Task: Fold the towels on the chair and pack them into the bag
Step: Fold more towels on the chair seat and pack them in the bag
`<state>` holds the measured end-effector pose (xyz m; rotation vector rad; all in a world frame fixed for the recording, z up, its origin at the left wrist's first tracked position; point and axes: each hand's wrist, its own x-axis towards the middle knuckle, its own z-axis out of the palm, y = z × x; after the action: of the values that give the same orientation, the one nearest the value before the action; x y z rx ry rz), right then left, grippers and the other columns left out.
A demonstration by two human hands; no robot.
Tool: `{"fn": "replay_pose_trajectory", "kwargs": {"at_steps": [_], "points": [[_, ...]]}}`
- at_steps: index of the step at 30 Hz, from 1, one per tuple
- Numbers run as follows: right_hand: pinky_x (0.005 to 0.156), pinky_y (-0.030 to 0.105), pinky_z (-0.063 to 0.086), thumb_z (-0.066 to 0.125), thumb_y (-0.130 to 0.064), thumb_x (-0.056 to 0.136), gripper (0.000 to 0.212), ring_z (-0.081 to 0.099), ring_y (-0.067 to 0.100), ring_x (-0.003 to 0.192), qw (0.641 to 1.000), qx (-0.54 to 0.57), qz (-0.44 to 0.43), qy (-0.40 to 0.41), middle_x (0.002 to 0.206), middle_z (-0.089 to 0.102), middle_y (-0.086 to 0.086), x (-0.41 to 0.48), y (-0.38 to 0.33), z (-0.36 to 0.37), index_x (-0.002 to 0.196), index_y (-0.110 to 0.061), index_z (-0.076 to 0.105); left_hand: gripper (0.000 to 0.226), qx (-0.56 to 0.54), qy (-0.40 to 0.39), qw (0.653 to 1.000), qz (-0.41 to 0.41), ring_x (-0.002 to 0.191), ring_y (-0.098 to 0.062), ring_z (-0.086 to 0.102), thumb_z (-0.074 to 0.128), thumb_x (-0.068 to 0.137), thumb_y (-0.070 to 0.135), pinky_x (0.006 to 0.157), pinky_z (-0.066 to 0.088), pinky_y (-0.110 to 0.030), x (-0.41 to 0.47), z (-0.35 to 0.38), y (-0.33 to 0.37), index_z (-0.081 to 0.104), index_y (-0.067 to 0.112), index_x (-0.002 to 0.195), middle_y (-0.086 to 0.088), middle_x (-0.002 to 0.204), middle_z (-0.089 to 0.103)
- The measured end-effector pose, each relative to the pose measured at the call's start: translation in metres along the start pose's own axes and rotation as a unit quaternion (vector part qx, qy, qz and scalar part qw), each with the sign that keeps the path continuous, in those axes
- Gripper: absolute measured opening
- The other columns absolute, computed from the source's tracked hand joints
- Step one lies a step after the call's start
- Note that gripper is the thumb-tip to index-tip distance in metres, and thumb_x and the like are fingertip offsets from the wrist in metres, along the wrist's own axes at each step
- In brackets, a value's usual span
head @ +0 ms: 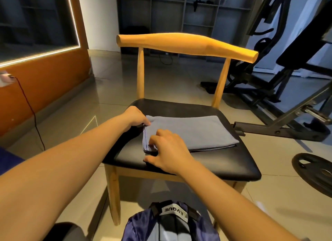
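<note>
One bag [170, 222], dark blue, lies on the floor in front of the chair [188, 161]. On the black seat lies a folded grey towel [190, 131]. The right hand [167, 149] pinches its near left corner; the left hand [136, 116] grips the far left corner.

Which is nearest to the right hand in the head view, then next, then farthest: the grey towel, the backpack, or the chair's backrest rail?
1. Grey towel: right hand rests on its near left corner.
2. Backpack: on the floor below, in front of the chair.
3. Backrest rail: far side, beyond the seat.
</note>
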<state>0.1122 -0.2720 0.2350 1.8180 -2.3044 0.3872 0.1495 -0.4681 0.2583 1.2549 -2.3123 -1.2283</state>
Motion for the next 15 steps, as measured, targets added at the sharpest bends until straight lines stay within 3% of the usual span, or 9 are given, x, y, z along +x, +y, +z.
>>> {"fn": "replay_pose_trajectory", "kwargs": {"at_steps": [3,7,9,11,13,15], "points": [[0.070,0.037,0.036,0.068,-0.050,0.089,0.034,0.053,0.026,0.094,1.000,0.000,-0.005,0.021,0.099,0.056,0.002,0.002,0.002,0.008,0.101,-0.018,0.063,0.020,0.007,-0.016,1.000,0.011,0.071,-0.020,0.058,0.085,0.080,0.010,0.062,0.048,-0.026,0.006,-0.002,0.003,0.074,-0.003,0.092,-0.011,0.083,0.068],[0.055,0.034,0.028,0.077,-0.027,0.082,0.020,0.054,0.029,0.069,0.997,-0.056,-0.050,0.036,0.078,0.054,0.005,-0.001,0.001,0.014,0.080,-0.015,0.062,0.016,-0.007,-0.005,1.000,0.012,0.076,-0.024,0.062,0.081,0.082,0.007,0.077,0.056,-0.035,0.012,-0.005,0.000,0.072,-0.001,0.092,-0.018,0.091,0.071],[0.053,0.031,0.022,0.084,-0.016,0.068,0.027,0.049,0.027,0.056,0.995,-0.075,-0.044,0.043,0.068,0.049,0.005,-0.001,-0.002,0.016,0.069,-0.015,0.057,0.010,-0.009,0.000,1.000,0.019,0.073,-0.025,0.059,0.078,0.081,0.004,0.074,0.053,-0.036,0.011,-0.005,-0.001,0.070,0.001,0.084,-0.018,0.081,0.067],[0.052,0.031,0.021,0.084,-0.013,0.063,0.028,0.048,0.027,0.054,0.994,-0.077,-0.032,0.064,0.067,0.050,0.005,-0.001,-0.004,0.017,0.068,-0.014,0.056,0.017,0.002,0.003,1.000,0.030,0.069,-0.024,0.054,0.074,0.080,0.003,0.067,0.047,-0.033,0.009,-0.005,-0.002,0.062,0.006,0.067,-0.013,0.069,0.059],[0.050,0.031,0.023,0.081,-0.015,0.071,0.024,0.051,0.028,0.055,0.996,-0.053,-0.016,0.070,0.071,0.051,0.006,-0.002,-0.003,0.016,0.073,-0.012,0.057,0.023,0.007,0.013,0.999,0.042,0.070,-0.024,0.056,0.070,0.080,0.003,0.066,0.047,-0.033,0.008,-0.005,-0.004,0.057,0.010,0.063,-0.013,0.070,0.059],[0.048,0.034,0.024,0.069,-0.018,0.086,0.016,0.050,0.030,0.057,0.997,-0.035,-0.007,0.074,0.079,0.051,0.008,-0.007,0.001,0.013,0.081,-0.010,0.056,0.014,0.010,0.023,0.998,0.051,0.077,-0.025,0.061,0.068,0.081,0.005,0.071,0.051,-0.037,0.007,-0.008,-0.007,0.058,0.011,0.074,-0.013,0.080,0.065]]}}
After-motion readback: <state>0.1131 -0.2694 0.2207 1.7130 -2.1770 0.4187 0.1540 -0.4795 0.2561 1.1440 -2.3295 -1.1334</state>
